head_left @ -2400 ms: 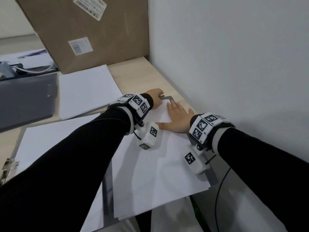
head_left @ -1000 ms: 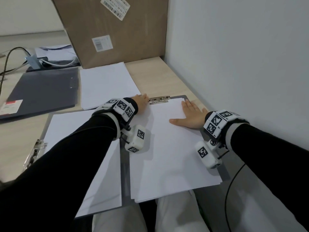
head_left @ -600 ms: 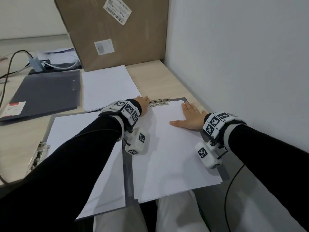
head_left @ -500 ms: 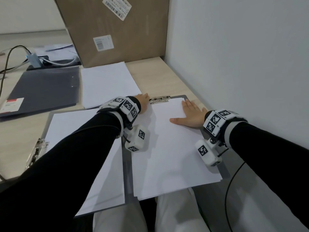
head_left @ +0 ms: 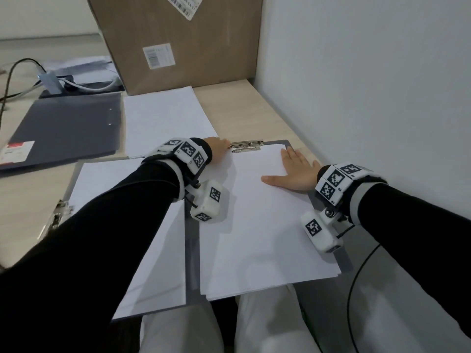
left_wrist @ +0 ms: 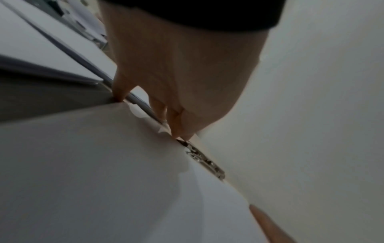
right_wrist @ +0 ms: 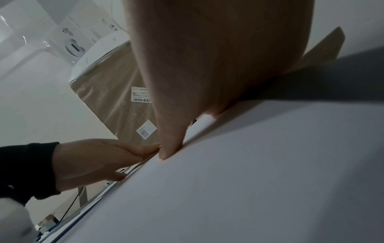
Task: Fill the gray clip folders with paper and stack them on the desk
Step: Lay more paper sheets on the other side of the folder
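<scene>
An open gray clip folder (head_left: pixel 192 250) lies on the desk in front of me. Its left half holds white sheets (head_left: pixel 122 225) under a metal clip (head_left: pixel 60 212) at the left edge. On the right half lies a paper stack (head_left: pixel 254 225) whose top edge meets the top clip (head_left: pixel 247 146). My left hand (head_left: pixel 218 145) rests with straight fingers on the stack's upper left edge, its fingertips (left_wrist: pixel 176 131) just beside the clip (left_wrist: pixel 204 161). My right hand (head_left: pixel 293 170) lies flat on the stack's upper right corner, thumb spread. Neither hand holds anything.
A closed dark gray folder (head_left: pixel 68 128) with a red and white label lies at the back left. A loose paper stack (head_left: pixel 165 118) sits beside it, below a big cardboard box (head_left: pixel 178 42). A white wall (head_left: pixel 356 98) runs close along the right. Cables (head_left: pixel 20 72) lie far left.
My right hand slid from the sheet's top middle to its upper right corner, and the stack now lies squarer at the clip. Over the last second both hands barely moved.
</scene>
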`<state>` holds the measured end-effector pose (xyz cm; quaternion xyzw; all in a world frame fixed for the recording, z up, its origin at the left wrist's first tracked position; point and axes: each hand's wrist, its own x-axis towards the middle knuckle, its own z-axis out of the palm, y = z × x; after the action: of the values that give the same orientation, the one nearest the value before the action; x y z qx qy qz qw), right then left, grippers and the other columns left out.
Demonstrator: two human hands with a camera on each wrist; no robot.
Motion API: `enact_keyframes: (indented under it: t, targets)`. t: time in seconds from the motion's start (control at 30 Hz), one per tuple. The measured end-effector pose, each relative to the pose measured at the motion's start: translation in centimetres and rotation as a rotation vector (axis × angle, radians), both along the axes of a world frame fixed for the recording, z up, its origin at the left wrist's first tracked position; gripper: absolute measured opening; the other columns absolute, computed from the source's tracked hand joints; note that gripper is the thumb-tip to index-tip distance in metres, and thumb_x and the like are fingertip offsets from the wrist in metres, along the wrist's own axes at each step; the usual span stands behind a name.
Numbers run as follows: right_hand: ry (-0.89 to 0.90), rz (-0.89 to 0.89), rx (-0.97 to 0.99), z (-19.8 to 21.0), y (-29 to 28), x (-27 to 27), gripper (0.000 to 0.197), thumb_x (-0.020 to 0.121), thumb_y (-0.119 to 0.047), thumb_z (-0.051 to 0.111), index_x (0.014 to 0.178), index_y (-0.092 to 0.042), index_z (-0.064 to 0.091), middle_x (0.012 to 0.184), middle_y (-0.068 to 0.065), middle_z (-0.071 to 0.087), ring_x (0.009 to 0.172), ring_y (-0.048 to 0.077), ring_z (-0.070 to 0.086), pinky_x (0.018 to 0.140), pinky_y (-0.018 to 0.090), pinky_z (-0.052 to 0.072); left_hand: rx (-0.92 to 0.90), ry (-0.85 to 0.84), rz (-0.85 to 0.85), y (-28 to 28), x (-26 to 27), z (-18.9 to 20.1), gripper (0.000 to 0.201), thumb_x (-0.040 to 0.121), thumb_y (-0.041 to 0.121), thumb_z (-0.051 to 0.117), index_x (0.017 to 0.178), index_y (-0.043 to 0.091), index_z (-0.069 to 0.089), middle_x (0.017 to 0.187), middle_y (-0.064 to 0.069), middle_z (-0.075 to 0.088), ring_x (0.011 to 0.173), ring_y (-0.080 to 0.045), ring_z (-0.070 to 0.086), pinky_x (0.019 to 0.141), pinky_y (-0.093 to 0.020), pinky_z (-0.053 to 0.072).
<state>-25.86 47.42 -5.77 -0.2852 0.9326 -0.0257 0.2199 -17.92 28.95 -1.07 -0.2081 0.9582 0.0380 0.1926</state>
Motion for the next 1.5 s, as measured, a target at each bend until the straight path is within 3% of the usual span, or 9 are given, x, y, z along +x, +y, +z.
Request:
enact_keyframes:
  t: [0.33, 0.43, 0.53, 0.67, 0.83, 0.93, 1.2, 1.4, 1.5]
  targets:
    - [-0.011, -0.010, -0.012, 0.4, 0.1, 0.2, 0.103, 0.081, -0.076, 0.035, 0.152, -0.017, -0.010, 0.161, -0.001, -0.017, 0.149, 0.017, -0.011, 0.118, 0.051, 0.001, 0.155, 0.165, 0.056, -0.8, 1.8, 0.1, 0.052, 0.100, 0.016, 0.032, 0.151, 0.014, 0.020, 0.159, -0.007, 0.019, 0.147, -0.022, 0.020, 0.116, -0.028, 0.016]
    - [-0.039, -0.028, -0.108, 1.8, 0.3, 0.4, 0.100, 0.080, -0.077, 0.032, 0.152, -0.010, 0.011, 0.161, 0.009, 0.008, 0.149, 0.026, 0.008, 0.119, 0.047, 0.011, 0.201, 0.196, 0.034, -0.4, 3.8, 0.0, 0.054, 0.097, 0.017, 0.042, 0.149, 0.020, 0.027, 0.158, -0.003, 0.023, 0.146, -0.021, 0.024, 0.117, -0.028, 0.018]
    - [-0.062, -0.109, -0.240, 3.3, 1.6, 0.9, 0.058, 0.090, -0.052, 0.047, 0.131, -0.012, 0.045, 0.138, 0.010, 0.049, 0.132, 0.031, 0.042, 0.104, 0.036, 0.035, 0.217, 0.211, 0.059, -0.3, 6.6, 0.2, 0.052, 0.097, 0.017, 0.041, 0.147, 0.022, 0.032, 0.157, -0.001, 0.026, 0.144, -0.020, 0.028, 0.115, -0.028, 0.022]
    - [0.018, -0.272, -0.364, 3.9, 5.3, 2.4, 0.056, 0.088, -0.028, 0.058, 0.138, -0.010, 0.041, 0.143, 0.010, 0.045, 0.131, 0.028, 0.044, 0.100, 0.031, 0.036, 0.215, 0.222, 0.120, 0.2, 10.8, 0.6, 0.051, 0.097, 0.014, 0.039, 0.148, 0.020, 0.030, 0.158, -0.004, 0.023, 0.145, -0.022, 0.025, 0.115, -0.026, 0.022]
    - [-0.089, -0.426, -0.374, 3.3, 9.2, 4.9, 0.039, 0.088, -0.039, 0.059, 0.106, -0.004, 0.058, 0.108, 0.014, 0.064, 0.096, 0.029, 0.067, 0.067, 0.027, 0.044, 0.191, 0.082, 0.072, 2.4, 14.8, -0.1, 0.061, 0.097, 0.029, 0.044, 0.151, 0.020, 0.019, 0.160, -0.003, 0.014, 0.148, -0.021, 0.018, 0.118, -0.030, 0.016]
    - [-0.301, -0.510, -0.464, 2.5, 10.0, 6.7, 0.060, 0.087, -0.044, 0.060, 0.129, -0.002, 0.049, 0.118, 0.013, 0.061, 0.084, 0.022, 0.061, 0.076, 0.032, 0.050, 0.163, -0.014, 0.065, 4.1, 15.9, -0.7, 0.067, 0.097, 0.036, 0.042, 0.153, 0.021, 0.008, 0.162, -0.005, 0.005, 0.149, -0.023, 0.014, 0.119, -0.032, 0.015]
    - [-0.594, -0.522, -0.790, 2.6, 10.7, 9.4, 0.042, 0.089, -0.021, 0.062, 0.124, 0.001, 0.057, 0.123, 0.018, 0.064, 0.113, 0.035, 0.060, 0.107, 0.051, 0.040, 0.109, 0.038, 0.084, 7.3, 16.6, -1.1, 0.065, 0.097, 0.041, 0.038, 0.152, 0.017, 0.012, 0.159, -0.011, 0.012, 0.146, -0.037, 0.012, 0.116, -0.041, 0.021]
    - [-0.640, -0.463, -0.981, 3.0, 11.3, 10.1, 0.059, 0.082, 0.009, 0.062, 0.131, -0.019, 0.044, 0.109, 0.014, 0.066, 0.083, 0.029, 0.066, 0.060, 0.039, 0.060, 0.149, 0.080, 0.113, 7.0, 17.2, -1.3, 0.065, 0.096, 0.046, 0.038, 0.150, 0.016, 0.017, 0.157, -0.009, 0.022, 0.143, -0.031, 0.024, 0.115, -0.039, 0.025]
    - [-0.573, -0.397, -1.094, 3.8, 11.5, 10.4, 0.061, 0.082, 0.011, 0.061, 0.128, -0.026, 0.045, 0.095, 0.008, 0.066, 0.078, 0.026, 0.066, 0.057, 0.035, 0.060, 0.255, 0.176, 0.152, 6.8, 17.6, -0.8, 0.065, 0.096, 0.041, 0.043, 0.150, 0.015, 0.018, 0.152, -0.010, 0.033, 0.137, -0.029, 0.037, 0.110, -0.034, 0.031]
